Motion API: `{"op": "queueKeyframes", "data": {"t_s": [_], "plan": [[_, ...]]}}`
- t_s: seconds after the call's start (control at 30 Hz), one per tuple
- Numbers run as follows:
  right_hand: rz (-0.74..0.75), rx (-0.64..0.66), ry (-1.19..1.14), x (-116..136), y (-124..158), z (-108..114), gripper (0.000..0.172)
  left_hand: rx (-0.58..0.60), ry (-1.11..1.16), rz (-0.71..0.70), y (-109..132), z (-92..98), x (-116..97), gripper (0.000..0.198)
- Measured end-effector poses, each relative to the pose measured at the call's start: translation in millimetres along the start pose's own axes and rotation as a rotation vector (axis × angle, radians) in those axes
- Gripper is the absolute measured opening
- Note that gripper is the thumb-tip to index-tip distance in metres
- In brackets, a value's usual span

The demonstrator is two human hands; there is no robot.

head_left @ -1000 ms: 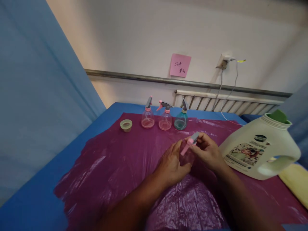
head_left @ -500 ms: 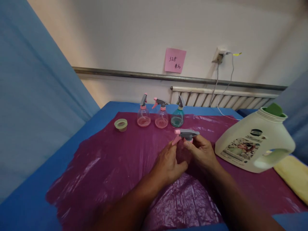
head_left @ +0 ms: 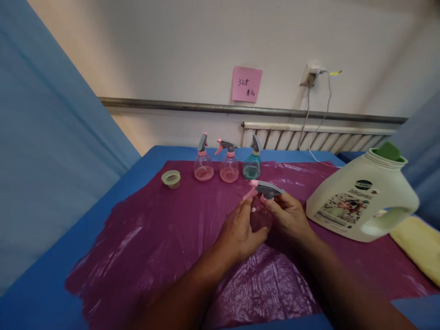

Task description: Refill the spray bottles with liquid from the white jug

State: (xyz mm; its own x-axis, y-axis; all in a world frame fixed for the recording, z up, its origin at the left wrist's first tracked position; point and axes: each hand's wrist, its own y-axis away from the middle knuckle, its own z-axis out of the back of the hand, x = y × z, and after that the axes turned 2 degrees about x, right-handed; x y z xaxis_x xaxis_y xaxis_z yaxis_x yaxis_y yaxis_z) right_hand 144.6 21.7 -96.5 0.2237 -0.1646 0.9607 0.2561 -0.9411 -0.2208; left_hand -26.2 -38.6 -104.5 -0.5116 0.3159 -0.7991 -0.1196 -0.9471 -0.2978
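A small clear spray bottle (head_left: 260, 216) stands on the purple plastic sheet (head_left: 154, 238) in front of me. My left hand (head_left: 240, 233) is wrapped round its body from the left. My right hand (head_left: 290, 217) grips the grey and pink trigger head (head_left: 265, 189) on the bottle's neck; the head's pink nozzle points left. Both hands are closed on the bottle.
Three small spray bottles stand in a row at the back: two pink ones (head_left: 203, 158) (head_left: 228, 162) and a teal one (head_left: 252, 160). A green cap (head_left: 171, 178) lies left of them. A big white detergent jug (head_left: 364, 201) stands at right, a yellow cloth (head_left: 415, 245) beside it.
The trigger head has turned under my right hand, from tilted with its nozzle down-left to level with the nozzle pointing left. My view has shifted slightly right and up.
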Motion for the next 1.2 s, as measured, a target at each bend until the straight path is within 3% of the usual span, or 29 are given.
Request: {"op": "queueKeyframes", "data": {"t_s": [0.23,0.4,0.5,0.67,0.77,0.9,1.07,1.2], "plan": [[0.021,-0.124,0.046,4.5,-3.7,-15.2,0.049,0.033,0.032,0.033,-0.3,3.5,-3.0,0.075],[0.049,-0.116,0.084,8.3,-7.9,-22.9,0.054,0.026,0.048,0.026,-1.6,3.7,-2.6,0.070],[0.083,-0.115,0.070,9.9,-7.9,-25.3,0.052,0.030,0.052,0.025,-2.4,3.7,-2.3,0.077],[0.208,-0.004,0.147,19.4,-1.7,-19.8,0.057,0.053,0.064,0.040,-2.9,7.0,-7.0,0.078],[0.211,0.078,0.231,23.4,0.6,-9.3,0.040,0.056,0.055,0.077,-3.2,7.6,-9.3,0.075],[0.178,0.129,0.245,21.1,-0.9,2.8,0.033,0.050,0.043,0.087,-4.4,6.1,-9.4,0.079],[0.141,0.031,0.097,8.8,-4.0,-2.5,0.031,0.055,0.062,0.081,-5.8,6.7,-10.7,0.080],[0.126,-0.105,0.015,-0.3,-8.5,-15.9,0.040,0.064,0.075,0.101,-6.7,7.4,-11.6,0.077]]}}
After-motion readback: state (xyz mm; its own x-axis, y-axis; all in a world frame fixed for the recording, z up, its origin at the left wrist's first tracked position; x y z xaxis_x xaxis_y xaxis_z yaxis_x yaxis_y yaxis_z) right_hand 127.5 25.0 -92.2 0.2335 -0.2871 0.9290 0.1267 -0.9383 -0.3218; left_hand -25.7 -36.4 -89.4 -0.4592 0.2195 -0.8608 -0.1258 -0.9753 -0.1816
